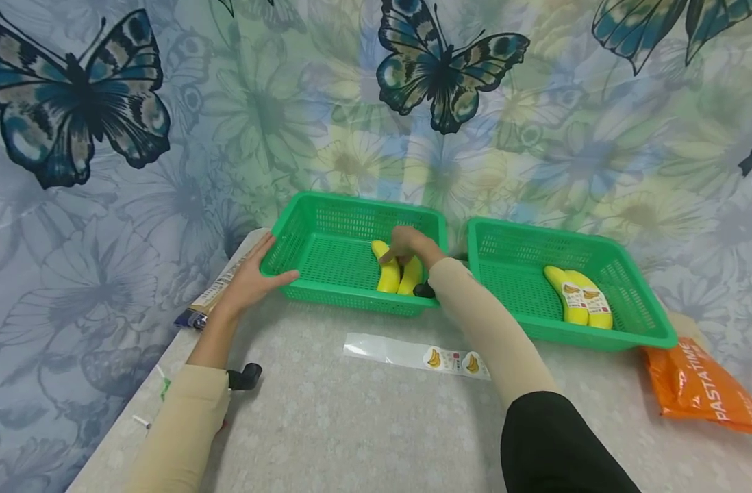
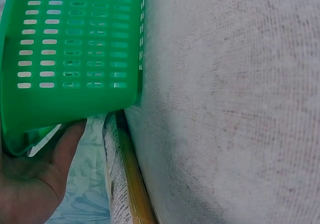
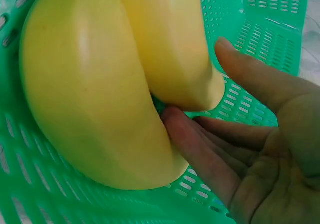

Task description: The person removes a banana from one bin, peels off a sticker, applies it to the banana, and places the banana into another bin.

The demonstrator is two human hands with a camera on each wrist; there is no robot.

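Right wrist view: right hand (image 3: 270,164), thumb spread wide, has fingertips between two bananas (image 3: 90,88) in the left basket (image 1: 339,294); left hand (image 1: 248,282) lies spread at its end. Bananas look smooth, probably light, firm, slightly slippery; best pinched mid-length.

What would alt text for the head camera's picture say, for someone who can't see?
A person's right hand reaches into a green basket with two yellow bananas, the left hand at its end. Beside it, a second green basket holds two stickered bananas.
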